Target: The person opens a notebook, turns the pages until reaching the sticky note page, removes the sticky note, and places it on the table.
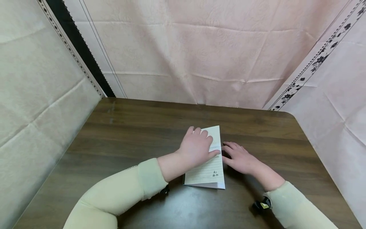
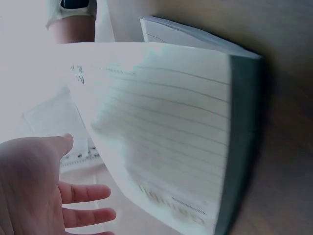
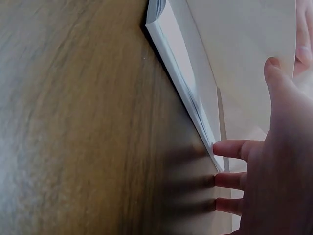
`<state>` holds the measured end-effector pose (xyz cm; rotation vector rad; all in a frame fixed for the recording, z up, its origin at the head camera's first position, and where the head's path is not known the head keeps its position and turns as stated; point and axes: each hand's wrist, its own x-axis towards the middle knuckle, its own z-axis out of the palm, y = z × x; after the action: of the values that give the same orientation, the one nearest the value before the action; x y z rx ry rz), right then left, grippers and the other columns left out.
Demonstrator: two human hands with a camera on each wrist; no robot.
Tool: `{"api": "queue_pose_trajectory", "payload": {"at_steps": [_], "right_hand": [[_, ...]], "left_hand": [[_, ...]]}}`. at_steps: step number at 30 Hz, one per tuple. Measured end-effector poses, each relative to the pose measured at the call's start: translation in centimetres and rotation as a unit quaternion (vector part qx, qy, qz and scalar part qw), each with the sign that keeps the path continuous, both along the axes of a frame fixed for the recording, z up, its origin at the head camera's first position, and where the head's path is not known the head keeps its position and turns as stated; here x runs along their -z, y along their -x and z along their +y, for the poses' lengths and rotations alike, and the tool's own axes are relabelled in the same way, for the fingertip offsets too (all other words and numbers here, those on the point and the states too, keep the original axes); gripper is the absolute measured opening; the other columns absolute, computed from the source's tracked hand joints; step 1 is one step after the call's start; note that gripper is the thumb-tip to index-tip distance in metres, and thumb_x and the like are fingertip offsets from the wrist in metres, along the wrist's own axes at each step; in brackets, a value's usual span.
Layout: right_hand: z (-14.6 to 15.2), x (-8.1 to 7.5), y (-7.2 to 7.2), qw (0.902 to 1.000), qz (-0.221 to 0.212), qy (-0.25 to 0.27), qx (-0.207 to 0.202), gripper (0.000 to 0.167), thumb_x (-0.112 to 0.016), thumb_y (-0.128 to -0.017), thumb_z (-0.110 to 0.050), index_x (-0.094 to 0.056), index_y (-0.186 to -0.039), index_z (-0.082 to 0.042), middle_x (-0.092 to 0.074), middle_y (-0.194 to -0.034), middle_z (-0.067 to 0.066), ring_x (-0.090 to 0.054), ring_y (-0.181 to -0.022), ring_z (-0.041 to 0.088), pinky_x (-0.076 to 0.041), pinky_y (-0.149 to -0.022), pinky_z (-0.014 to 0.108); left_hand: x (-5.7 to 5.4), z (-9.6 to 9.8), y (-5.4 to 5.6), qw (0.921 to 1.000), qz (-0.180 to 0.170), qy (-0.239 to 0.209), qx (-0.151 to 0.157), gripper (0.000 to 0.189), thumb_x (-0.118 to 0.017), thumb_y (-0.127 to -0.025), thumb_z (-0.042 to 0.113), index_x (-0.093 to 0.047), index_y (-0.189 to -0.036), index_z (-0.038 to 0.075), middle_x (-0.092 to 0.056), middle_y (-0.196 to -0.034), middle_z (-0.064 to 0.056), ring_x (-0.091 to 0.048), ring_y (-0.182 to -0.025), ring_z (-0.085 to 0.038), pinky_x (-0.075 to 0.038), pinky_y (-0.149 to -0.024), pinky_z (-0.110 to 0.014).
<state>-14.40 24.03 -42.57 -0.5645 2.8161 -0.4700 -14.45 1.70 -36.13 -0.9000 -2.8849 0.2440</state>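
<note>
A thin notebook (image 1: 204, 172) with a pale, lined cover and a dark spine lies on the table, its cover raised at a slant from the pages. In the head view my left hand (image 1: 198, 147) is over the upper part of the cover, fingers spread and thumb toward the right edge. The left wrist view shows this hand (image 2: 34, 191) beside the cover (image 2: 171, 117), fingers extended. My right hand (image 1: 240, 157) is at the notebook's right edge. In the right wrist view its straight fingers (image 3: 232, 149) are at the page edges, and its thumb overlaps the raised cover (image 3: 244, 44).
The brown wooden table (image 1: 128, 136) has rounded far corners. Pale cloth hangs behind it (image 1: 183, 63) and along both sides, with a dark gap (image 1: 83, 47) at the back left. Dark bands with devices (image 1: 261, 204) circle both wrists.
</note>
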Motion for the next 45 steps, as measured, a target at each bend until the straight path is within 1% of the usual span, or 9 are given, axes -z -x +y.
{"api": "queue_pose_trajectory", "payload": {"at_steps": [4,8,19,25,28,31,34,38,45], "right_hand": [[-0.2,0.3,0.2,0.9999,0.006,0.006,-0.006,0.048,-0.046,-0.101,-0.039,-0.056,-0.136,-0.009,-0.04,-0.15,0.022,-0.031,-0.141,0.043,-0.024,-0.107,0.069],[-0.4,0.3,0.3,0.9998,0.007,0.011,-0.013,0.045,-0.048,-0.098,-0.03,-0.056,-0.136,-0.007,-0.042,-0.148,0.023,-0.033,-0.139,0.043,-0.025,-0.106,0.07],[-0.8,0.5,0.3,0.9999,0.005,0.011,-0.001,0.047,-0.048,-0.099,-0.037,-0.056,-0.137,-0.009,-0.043,-0.148,0.02,-0.035,-0.139,0.041,-0.027,-0.107,0.067],[-0.8,0.6,0.3,0.9997,0.023,0.01,-0.003,0.052,-0.052,-0.097,-0.044,-0.057,-0.135,-0.01,-0.044,-0.147,0.02,-0.036,-0.137,0.042,-0.028,-0.106,0.068],[-0.7,0.6,0.1,0.9994,0.033,0.002,-0.008,0.063,-0.055,-0.093,-0.057,-0.057,-0.135,-0.01,-0.044,-0.147,0.021,-0.037,-0.136,0.044,-0.028,-0.105,0.069],[-0.4,0.5,0.0,0.9994,0.031,-0.01,-0.007,0.08,-0.058,-0.085,-0.072,-0.056,-0.138,-0.012,-0.043,-0.149,0.019,-0.036,-0.138,0.042,-0.028,-0.106,0.069],[-0.2,0.6,-0.1,0.9994,0.025,-0.022,-0.012,0.092,-0.055,-0.078,-0.082,-0.053,-0.142,-0.015,-0.04,-0.152,0.018,-0.033,-0.14,0.042,-0.026,-0.106,0.07],[0.1,0.7,-0.2,0.999,0.017,-0.035,-0.02,0.101,-0.056,-0.073,-0.085,-0.048,-0.148,-0.017,-0.035,-0.155,0.017,-0.029,-0.142,0.042,-0.023,-0.108,0.07],[0.4,0.7,-0.2,0.9985,0.013,-0.046,-0.025,0.105,-0.062,-0.07,-0.084,-0.043,-0.151,-0.019,-0.033,-0.156,0.018,-0.027,-0.142,0.044,-0.021,-0.108,0.071]], "left_hand": [[-0.5,1.5,0.0,0.9998,-0.005,0.016,0.008,0.065,-0.034,-0.093,0.075,-0.066,-0.119,0.025,-0.06,-0.115,0.003,-0.05,-0.117,-0.024,-0.027,-0.108,-0.048],[-0.9,2.7,0.0,0.9992,-0.012,0.038,0.009,0.065,-0.033,-0.093,0.075,-0.066,-0.123,0.027,-0.059,-0.12,0.004,-0.046,-0.125,-0.026,-0.022,-0.113,-0.05],[-0.6,3.5,0.4,0.9973,-0.01,0.073,-0.004,0.055,-0.038,-0.098,0.065,-0.068,-0.124,0.027,-0.058,-0.127,0.001,-0.042,-0.131,-0.028,-0.015,-0.116,-0.054],[-1.2,3.3,0.4,0.9969,-0.012,0.078,-0.005,0.051,-0.038,-0.099,0.06,-0.069,-0.123,0.028,-0.055,-0.132,-0.001,-0.037,-0.135,-0.03,-0.012,-0.117,-0.055],[-1.8,3.0,0.4,0.9963,-0.015,0.084,-0.009,0.05,-0.038,-0.099,0.059,-0.068,-0.126,0.028,-0.052,-0.135,0.0,-0.034,-0.137,-0.03,-0.01,-0.117,-0.055],[-2.5,2.4,0.4,0.9961,-0.017,0.085,-0.017,0.051,-0.041,-0.098,0.06,-0.066,-0.129,0.027,-0.049,-0.141,0.001,-0.03,-0.14,-0.031,-0.008,-0.118,-0.056],[-3.5,1.6,0.5,0.9965,-0.022,0.075,-0.029,0.051,-0.046,-0.096,0.058,-0.066,-0.13,0.026,-0.044,-0.15,-0.001,-0.026,-0.144,-0.031,-0.005,-0.118,-0.055],[-4.9,-0.1,0.5,0.9968,-0.026,0.061,-0.044,0.05,-0.053,-0.094,0.054,-0.066,-0.131,0.023,-0.037,-0.156,-0.004,-0.022,-0.146,-0.032,-0.003,-0.119,-0.055],[-6.3,-3.7,0.5,0.9961,-0.019,0.037,-0.078,0.041,-0.058,-0.091,0.044,-0.071,-0.118,0.016,-0.046,-0.144,-0.008,-0.025,-0.142,-0.034,-0.006,-0.118,-0.056]]}}
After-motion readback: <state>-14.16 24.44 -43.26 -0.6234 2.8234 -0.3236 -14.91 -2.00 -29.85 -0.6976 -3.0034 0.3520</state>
